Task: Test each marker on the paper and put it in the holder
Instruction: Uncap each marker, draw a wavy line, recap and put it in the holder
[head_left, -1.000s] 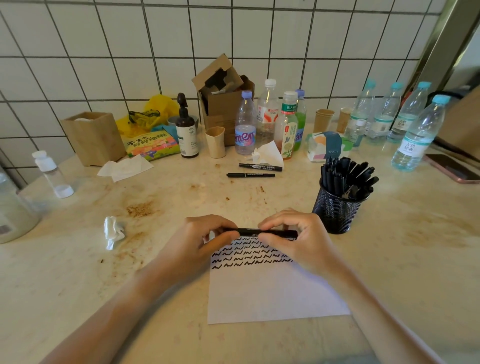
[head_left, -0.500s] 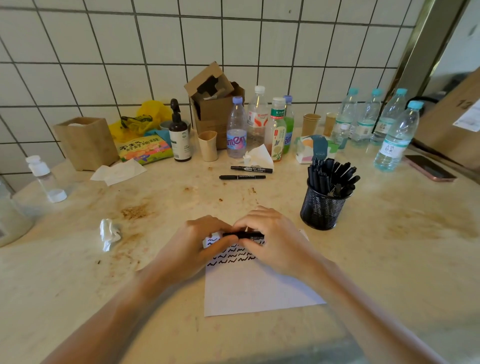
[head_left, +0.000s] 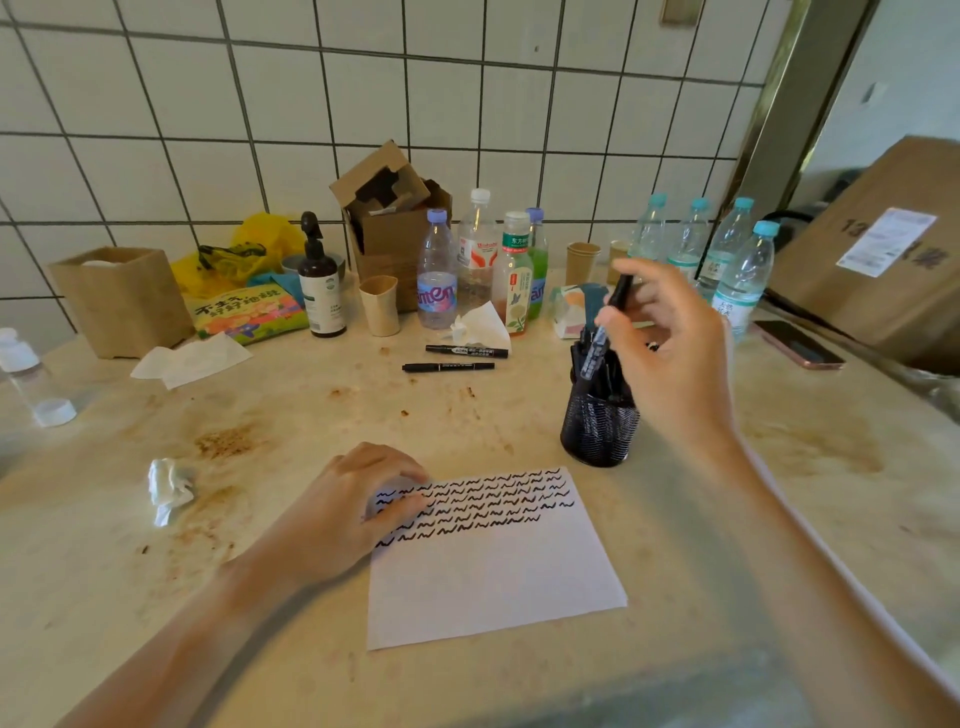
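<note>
Nearby, two markers (head_left: 449, 367) (capped) lie before bottles (head_left: 437, 278), behind holder (head_left: 598, 432).

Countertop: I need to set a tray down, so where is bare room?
Bare: between crumpled tissue and loose markers; right of the holder and paper. Crowded: the back row of bottles and boxes.

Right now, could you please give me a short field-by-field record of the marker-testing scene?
right hand: holds a marker over the mesh holder
left hand: rests on the paper
paper: rows of black squiggles across its upper part
loose markers: two lying beyond the paper
holder: already holds several markers
</note>
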